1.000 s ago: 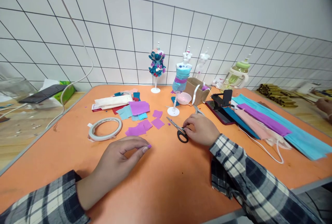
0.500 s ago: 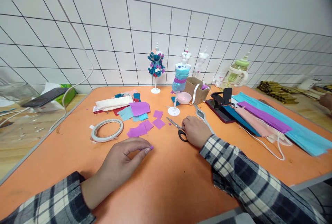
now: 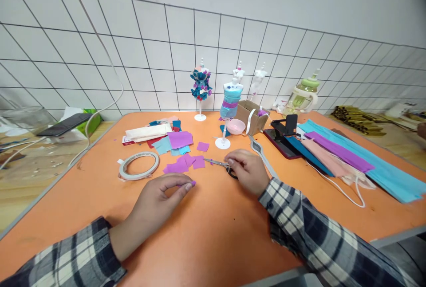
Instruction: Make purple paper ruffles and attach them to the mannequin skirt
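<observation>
on the orange counter (image 3: 206, 229) i count one pair of scissors (image 3: 218, 163), one tape roll (image 3: 138, 175), one pink bowl (image 3: 235, 127), at least four purple squares (image 3: 176, 167) and at least three dress forms (image 3: 201, 84); overlaps spoil an exact tally. a co-worker's hand (image 3: 422, 129) at the far right is cut off and blurry. the left hand (image 3: 153, 200) is pinched, thumb to forefinger, on one purple bit (image 3: 193, 183), mostly covered by the fingertips. the right hand (image 3: 251, 169) is half curled at the scissors' dark handles, partly hiding them; i can't tell whether it has closed on them. the blades point left, tips just beside the nearest square.
</observation>
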`<state>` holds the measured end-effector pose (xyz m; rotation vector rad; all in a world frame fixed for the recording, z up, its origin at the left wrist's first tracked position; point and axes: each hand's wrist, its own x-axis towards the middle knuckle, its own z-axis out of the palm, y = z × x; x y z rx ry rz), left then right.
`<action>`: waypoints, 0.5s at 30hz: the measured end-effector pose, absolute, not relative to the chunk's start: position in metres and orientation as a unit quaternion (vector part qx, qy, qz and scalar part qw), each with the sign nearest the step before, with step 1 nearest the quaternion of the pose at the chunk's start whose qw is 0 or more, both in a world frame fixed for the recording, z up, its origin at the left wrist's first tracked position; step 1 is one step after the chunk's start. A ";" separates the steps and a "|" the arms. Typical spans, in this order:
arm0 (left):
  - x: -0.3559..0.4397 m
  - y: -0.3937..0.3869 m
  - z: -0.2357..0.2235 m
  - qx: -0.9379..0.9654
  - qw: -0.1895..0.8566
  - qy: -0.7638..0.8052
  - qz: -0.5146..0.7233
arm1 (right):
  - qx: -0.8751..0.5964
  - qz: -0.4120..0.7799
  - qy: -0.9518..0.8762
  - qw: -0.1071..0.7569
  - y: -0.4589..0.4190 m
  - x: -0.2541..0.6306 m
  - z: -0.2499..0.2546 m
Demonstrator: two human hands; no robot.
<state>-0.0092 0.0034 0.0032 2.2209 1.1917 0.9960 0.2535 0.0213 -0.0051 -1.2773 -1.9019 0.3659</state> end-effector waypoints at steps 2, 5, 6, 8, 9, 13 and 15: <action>-0.008 0.003 0.003 0.795 0.227 0.431 0.362 | -0.457 0.293 -0.715 0.441 0.013 0.243 -0.007; -0.006 0.004 0.003 0.792 0.234 0.430 0.366 | -0.375 0.434 -0.672 0.468 0.006 0.229 -0.008; -0.005 0.004 0.002 0.791 0.234 0.431 0.366 | -0.356 0.470 -0.657 0.470 0.005 0.226 -0.008; -0.004 0.005 0.002 0.790 0.240 0.433 0.361 | -0.341 0.547 -0.612 0.458 0.003 0.221 -0.008; -0.003 0.005 0.002 0.789 0.245 0.433 0.360 | -0.345 0.584 -0.584 0.447 0.002 0.218 -0.009; 0.002 0.003 0.003 0.785 0.267 0.431 0.355 | -0.393 0.647 -0.516 0.402 -0.006 0.203 -0.011; 0.005 0.001 0.004 0.784 0.274 0.427 0.357 | -0.424 0.638 -0.506 0.397 -0.010 0.196 -0.011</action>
